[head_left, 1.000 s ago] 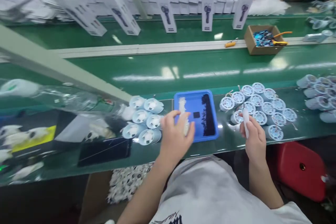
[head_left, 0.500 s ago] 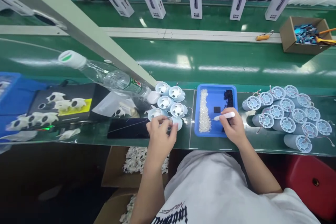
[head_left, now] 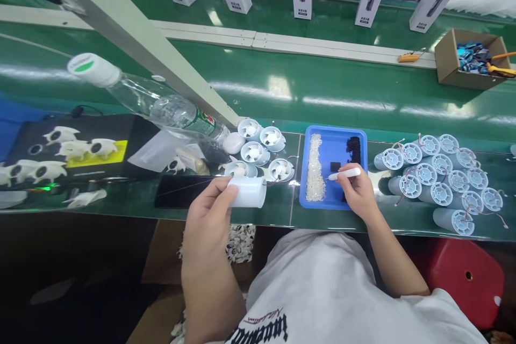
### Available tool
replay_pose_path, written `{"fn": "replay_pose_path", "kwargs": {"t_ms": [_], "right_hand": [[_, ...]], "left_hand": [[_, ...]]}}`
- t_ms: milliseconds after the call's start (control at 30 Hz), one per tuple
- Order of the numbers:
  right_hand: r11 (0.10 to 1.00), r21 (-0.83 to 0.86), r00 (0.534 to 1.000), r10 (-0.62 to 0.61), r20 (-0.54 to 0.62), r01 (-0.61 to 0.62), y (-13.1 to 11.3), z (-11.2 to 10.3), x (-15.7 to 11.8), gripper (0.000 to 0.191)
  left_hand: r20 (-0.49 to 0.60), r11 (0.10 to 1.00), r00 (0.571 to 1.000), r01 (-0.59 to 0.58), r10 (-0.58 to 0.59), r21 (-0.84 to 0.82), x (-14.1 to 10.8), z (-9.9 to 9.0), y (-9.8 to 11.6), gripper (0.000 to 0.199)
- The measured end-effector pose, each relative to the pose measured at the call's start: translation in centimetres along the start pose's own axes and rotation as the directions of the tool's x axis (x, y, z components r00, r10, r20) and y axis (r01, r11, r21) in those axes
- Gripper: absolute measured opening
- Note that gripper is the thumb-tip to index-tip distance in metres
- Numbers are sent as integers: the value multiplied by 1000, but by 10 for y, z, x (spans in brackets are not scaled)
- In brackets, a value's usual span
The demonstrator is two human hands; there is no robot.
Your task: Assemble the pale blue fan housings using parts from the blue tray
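Note:
Between the thumb and fingers of my left hand (head_left: 213, 209) is a pale blue fan housing (head_left: 250, 192), a short cylinder lying sideways with its open end to the right. Several similar housings with white fan blades (head_left: 252, 152) stand just beyond it. My right hand (head_left: 357, 193) pinches a white pen-shaped tool (head_left: 344, 174), its tip pointing left over a blue tray (head_left: 333, 206). Inside that tray lie a strip of small white pieces (head_left: 315, 166), a heap of small black pieces (head_left: 353, 149) and a dark square block (head_left: 335, 166).
Several wired cylinders (head_left: 441, 193) stand at the right. A clear bottle (head_left: 161, 105) leans at the left beside a black phone (head_left: 177, 192) and white parts (head_left: 102, 148). A cardboard box (head_left: 447, 59) sits at the far right, and a red stool (head_left: 463, 285) below the bench.
My left hand has lifted one housing out of the near side of the group, turned it sideways and drawn it back toward me. My right hand stays over the tray with the tool.

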State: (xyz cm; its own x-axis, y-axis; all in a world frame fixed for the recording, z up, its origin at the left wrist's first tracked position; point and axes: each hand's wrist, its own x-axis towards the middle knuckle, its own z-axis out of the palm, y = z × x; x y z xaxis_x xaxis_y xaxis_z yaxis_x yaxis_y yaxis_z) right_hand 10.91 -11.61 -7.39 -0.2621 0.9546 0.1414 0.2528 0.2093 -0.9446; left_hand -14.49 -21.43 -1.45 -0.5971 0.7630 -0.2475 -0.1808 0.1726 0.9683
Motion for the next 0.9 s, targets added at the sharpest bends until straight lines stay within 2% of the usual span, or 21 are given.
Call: {"fn": "replay_pose_path", "kwargs": {"t_ms": [167, 333, 533, 767, 900], "right_hand": [[984, -153, 996, -92, -15, 89, -9, -3, 1, 14], [943, -273, 958, -239, -155, 191, -11, -5, 3, 12], [946, -297, 950, -207, -233, 134, -7, -11, 4, 19], [950, -292, 964, -173, -202, 109, -7, -12, 7, 20], [946, -311, 976, -149, -158, 94, -7, -13, 8, 20]], "left_hand": [[-6, 982, 998, 54, -56, -183, 1, 6, 7, 41], [32, 935, 998, 57, -49, -351, -1, 9, 9, 34], [2, 917, 999, 32, -34, -398, -1, 8, 5, 38], [7, 906, 993, 108, -115, -409, 0, 10, 0, 48], [43, 928, 995, 95, -85, -360, 0, 12, 0, 48]]}}
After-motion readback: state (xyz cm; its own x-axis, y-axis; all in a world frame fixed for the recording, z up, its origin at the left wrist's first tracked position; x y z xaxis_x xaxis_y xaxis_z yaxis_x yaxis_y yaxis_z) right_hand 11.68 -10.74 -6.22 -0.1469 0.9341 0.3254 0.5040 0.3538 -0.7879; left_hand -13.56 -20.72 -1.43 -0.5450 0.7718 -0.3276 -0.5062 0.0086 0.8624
